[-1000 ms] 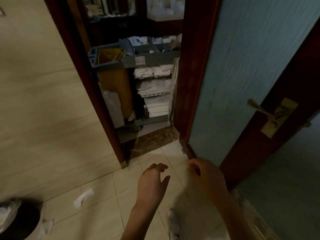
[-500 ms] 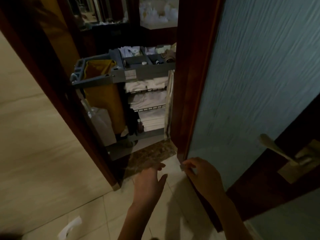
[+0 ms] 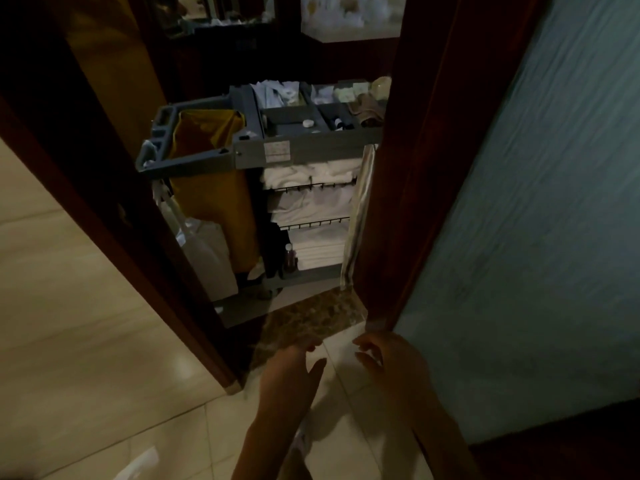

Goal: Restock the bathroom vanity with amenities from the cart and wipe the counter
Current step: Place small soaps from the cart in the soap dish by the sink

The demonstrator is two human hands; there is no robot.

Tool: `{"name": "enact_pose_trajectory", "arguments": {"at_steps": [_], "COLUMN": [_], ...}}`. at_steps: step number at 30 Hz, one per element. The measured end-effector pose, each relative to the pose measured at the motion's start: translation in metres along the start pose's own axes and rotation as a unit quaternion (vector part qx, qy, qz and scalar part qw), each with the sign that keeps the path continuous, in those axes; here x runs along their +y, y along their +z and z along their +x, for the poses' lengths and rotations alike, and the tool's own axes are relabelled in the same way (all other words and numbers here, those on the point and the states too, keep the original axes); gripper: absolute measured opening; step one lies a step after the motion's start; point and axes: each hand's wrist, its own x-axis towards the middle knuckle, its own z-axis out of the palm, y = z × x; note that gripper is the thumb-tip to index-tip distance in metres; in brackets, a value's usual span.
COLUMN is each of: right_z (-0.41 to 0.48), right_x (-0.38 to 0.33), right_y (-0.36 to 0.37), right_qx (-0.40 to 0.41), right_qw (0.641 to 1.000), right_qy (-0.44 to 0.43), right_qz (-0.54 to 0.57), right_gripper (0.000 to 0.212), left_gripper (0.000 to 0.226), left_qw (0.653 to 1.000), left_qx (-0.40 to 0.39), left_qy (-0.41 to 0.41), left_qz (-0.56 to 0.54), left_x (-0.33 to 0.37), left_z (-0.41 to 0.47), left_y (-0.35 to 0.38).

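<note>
A grey housekeeping cart [image 3: 304,147] stands just outside the bathroom doorway. Its top tray holds small amenity packets and bottles [image 3: 332,109], a yellow bag [image 3: 214,181] hangs on its left side, and folded white towels [image 3: 311,199] fill its wire shelves. My left hand [image 3: 291,372] and my right hand [image 3: 388,362] are held out low in front of me, above the tiled floor at the threshold. Both hang with loosely spread fingers and hold nothing. The vanity and the counter are out of view.
A dark wooden door frame [image 3: 415,168] and the open blue-green door [image 3: 554,202] stand on my right. A beige tiled wall [image 3: 52,306] is on the left. A white scrap of paper [image 3: 138,462] lies on the floor at lower left.
I have stepped closer to the doorway, so the cart looks larger and nearer. The door handle and the bin have left the view. My right hand's fingers have loosened from a curl.
</note>
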Motion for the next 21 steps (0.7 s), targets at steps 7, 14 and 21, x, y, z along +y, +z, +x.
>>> {"name": "enact_pose_trajectory", "arguments": {"at_steps": [7, 14, 21], "right_z": [0.137, 0.235, 0.276], "right_x": [-0.041, -0.087, -0.104], "right_y": [-0.006, 0.007, 0.026], "right_qx": [0.037, 0.016, -0.006], "right_qw": [0.999, 1.000, 1.000], "right_qy": [-0.014, -0.016, -0.001], "right_qz": [-0.026, 0.002, 0.003], "right_gripper": [0.017, 0.024, 0.021], "left_gripper": [0.027, 0.053, 0.028], "left_qw": [0.997, 0.998, 0.990], "left_qx": [0.010, 0.008, 0.021], "left_qy": [0.063, 0.043, 0.049], "left_qz": [-0.032, -0.041, -0.131], "left_x": [-0.015, -0.069, -0.081], "left_z": [0.134, 0.240, 0.270], "left_y": [-0.059, -0.076, -0.093]}}
